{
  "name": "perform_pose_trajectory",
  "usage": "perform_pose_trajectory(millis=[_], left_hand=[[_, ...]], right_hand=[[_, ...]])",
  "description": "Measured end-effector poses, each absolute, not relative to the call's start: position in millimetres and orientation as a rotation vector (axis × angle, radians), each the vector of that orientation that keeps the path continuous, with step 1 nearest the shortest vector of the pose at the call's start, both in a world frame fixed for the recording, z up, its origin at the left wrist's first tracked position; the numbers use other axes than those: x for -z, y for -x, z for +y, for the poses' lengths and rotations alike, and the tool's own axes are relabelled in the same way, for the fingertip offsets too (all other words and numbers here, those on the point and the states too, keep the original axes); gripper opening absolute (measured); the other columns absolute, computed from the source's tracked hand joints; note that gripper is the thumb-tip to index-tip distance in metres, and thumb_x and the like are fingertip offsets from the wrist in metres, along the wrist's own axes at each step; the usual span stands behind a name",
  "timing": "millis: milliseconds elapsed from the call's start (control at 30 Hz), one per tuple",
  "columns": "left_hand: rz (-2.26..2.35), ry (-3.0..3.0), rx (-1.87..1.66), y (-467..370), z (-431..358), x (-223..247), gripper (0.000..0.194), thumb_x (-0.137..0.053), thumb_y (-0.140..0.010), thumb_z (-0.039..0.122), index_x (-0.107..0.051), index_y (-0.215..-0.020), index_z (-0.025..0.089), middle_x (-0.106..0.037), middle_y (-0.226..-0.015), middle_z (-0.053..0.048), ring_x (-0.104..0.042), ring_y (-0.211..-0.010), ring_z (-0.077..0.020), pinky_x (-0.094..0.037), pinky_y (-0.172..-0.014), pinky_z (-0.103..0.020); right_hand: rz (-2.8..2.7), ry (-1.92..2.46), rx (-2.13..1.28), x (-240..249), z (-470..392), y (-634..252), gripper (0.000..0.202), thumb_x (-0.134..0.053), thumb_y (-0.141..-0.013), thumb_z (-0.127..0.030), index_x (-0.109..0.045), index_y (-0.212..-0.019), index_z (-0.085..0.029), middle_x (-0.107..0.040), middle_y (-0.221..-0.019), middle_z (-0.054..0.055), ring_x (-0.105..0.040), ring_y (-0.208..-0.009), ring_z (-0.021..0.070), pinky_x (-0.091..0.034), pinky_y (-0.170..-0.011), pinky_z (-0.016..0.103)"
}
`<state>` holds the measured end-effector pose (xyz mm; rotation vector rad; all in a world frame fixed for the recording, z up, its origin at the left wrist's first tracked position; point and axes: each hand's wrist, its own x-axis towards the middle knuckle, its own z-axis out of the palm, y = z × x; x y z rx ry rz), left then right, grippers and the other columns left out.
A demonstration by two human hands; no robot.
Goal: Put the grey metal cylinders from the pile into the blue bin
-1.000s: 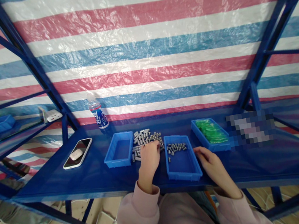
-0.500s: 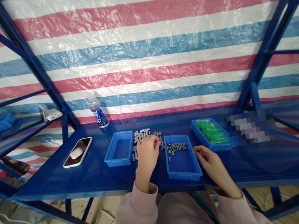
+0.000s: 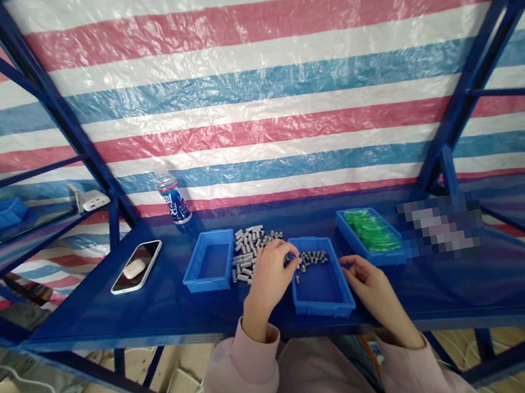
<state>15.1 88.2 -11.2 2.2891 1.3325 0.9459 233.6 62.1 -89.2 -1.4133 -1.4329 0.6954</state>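
My left hand (image 3: pixel 272 272) reaches over the left rim of the middle blue tray (image 3: pixel 320 291), its fingers pinched together; what they hold is hidden. Inside that tray, small metal screws (image 3: pixel 312 257) lie grouped toward the far end. Between this tray and the left blue tray (image 3: pixel 211 274), a pile of silvery metal cylinders (image 3: pixel 246 247) is spread on the table, with small metal pieces (image 3: pixel 275 235) at its right side. My right hand (image 3: pixel 367 281) is at the middle tray's right wall, fingers curled and fingertips on its edge.
A blue tray of green plastic packets (image 3: pixel 374 231) stands at the right. On the left are a phone (image 3: pixel 137 267) with a white earbud case (image 3: pixel 133 268) on it, and a bottle (image 3: pixel 175 202) farther back. Blue frame posts (image 3: pixel 71 122) rise at both sides.
My left hand has moved right and slightly toward me, from the metal pieces to over the middle tray's left rim. More of the cylinder pile shows. My right hand has stayed put.
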Motion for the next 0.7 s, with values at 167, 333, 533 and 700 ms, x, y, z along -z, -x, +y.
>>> perform_pose_trajectory(millis=[167, 333, 533, 700], left_hand=[[1.359, -2.316, -0.948, -15, 89, 14, 0.012, -0.055, -0.086, 0.026, -0.062, -0.095, 0.023, -0.061, -0.101, -0.002, -0.057, -0.100, -0.0193, -0.041, -0.090, -0.031], [1.599, -2.357, -0.891, -10, 95, 22, 0.018, -0.045, -0.091, 0.023, -0.058, -0.104, 0.023, -0.061, -0.107, -0.004, -0.056, -0.103, -0.0200, -0.040, -0.090, -0.034], [1.801, -2.385, -0.671, -5, 103, 33, 0.020, -0.050, -0.086, 0.018, -0.059, -0.103, 0.022, -0.061, -0.106, -0.006, -0.055, -0.105, -0.0226, -0.040, -0.090, -0.036], [1.780, -2.417, -0.536, -7, 103, 34, 0.022, -0.052, -0.085, 0.019, -0.061, -0.105, 0.019, -0.060, -0.109, -0.007, -0.055, -0.106, -0.0234, -0.039, -0.092, -0.036]], right_hand=[[-1.416, 1.384, -0.704, 91, 63, -234, 0.029, -0.055, -0.080, -0.044, -0.059, -0.092, -0.017, -0.042, -0.053, -0.006, -0.044, -0.051, 0.0143, -0.035, -0.051, 0.026], [-1.402, 1.378, -0.679, 87, 61, -233, 0.034, -0.058, -0.077, -0.049, -0.062, -0.089, -0.018, -0.048, -0.054, -0.003, -0.048, -0.051, 0.0156, -0.039, -0.050, 0.027], [-1.398, 1.381, -0.658, 85, 60, -232, 0.033, -0.059, -0.075, -0.049, -0.064, -0.085, -0.018, -0.052, -0.052, -0.002, -0.049, -0.049, 0.0155, -0.040, -0.050, 0.027], [-1.416, 1.387, -0.698, 88, 61, -233, 0.027, -0.057, -0.077, -0.043, -0.062, -0.087, -0.018, -0.051, -0.055, -0.002, -0.049, -0.052, 0.0158, -0.040, -0.052, 0.027]])
